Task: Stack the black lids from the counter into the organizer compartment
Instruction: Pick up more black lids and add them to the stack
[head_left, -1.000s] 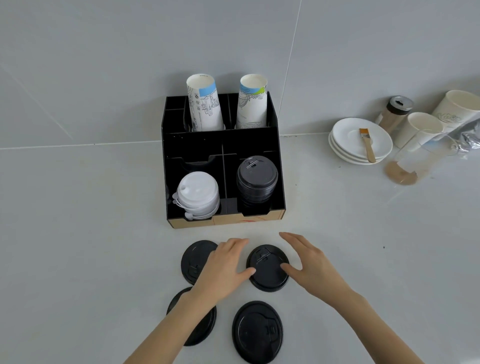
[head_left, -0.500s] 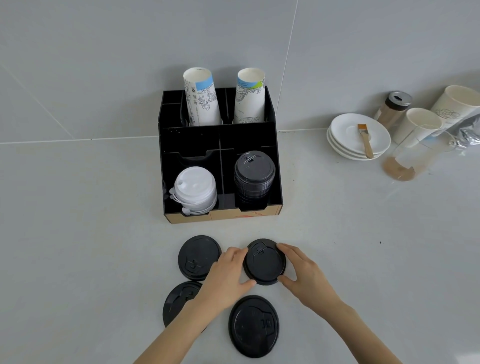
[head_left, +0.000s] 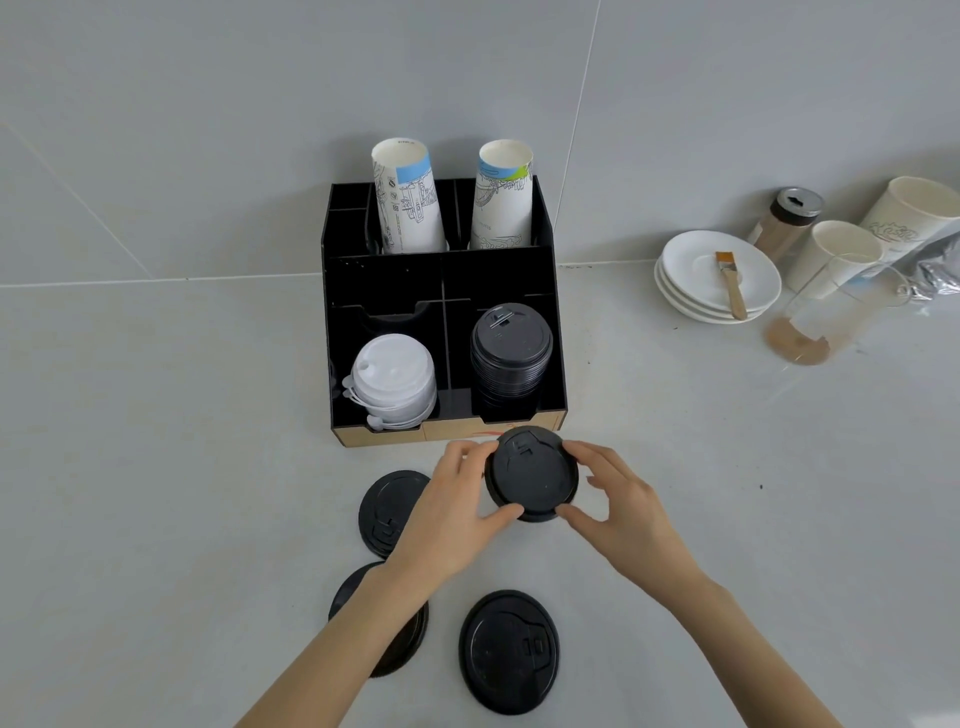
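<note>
Two hands were on one lid at this frame. Largest item: the counter (head_left: 156, 493), with the black organizer (head_left: 384, 291) standing against the wall. Its front right compartment held a stack of black lids (head_left: 510, 353); the front left held white lids (head_left: 393, 382). Two paper cups (head_left: 408, 200) stood upright in the back row. Your left hand (head_left: 449, 512) and right hand (head_left: 618, 506) gripped the held black lid (head_left: 532, 475) by its rim from either side, just in front of the organizer's front edge. Three loose black lids (head_left: 509, 652) lay on the counter nearer you, two partly under your left arm.
</note>
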